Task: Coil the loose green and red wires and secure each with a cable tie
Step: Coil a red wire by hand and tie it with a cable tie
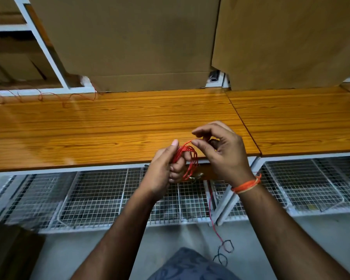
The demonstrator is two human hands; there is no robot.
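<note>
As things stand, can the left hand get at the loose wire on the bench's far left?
Probably not yet: the left hand grips the red coil, and the loose wire lies well away across the bench.

We saw the red wire (187,158) wound into several loose loops, held upright in the air just in front of the table edge. A free tail of it hung down toward the floor. Another thin reddish wire (49,97) lay squiggled along the table's far left edge.

Wood bench (109,126), cardboard sheets (133,41) behind, wire-mesh shelf (101,197) below, prob. steel.
</note>
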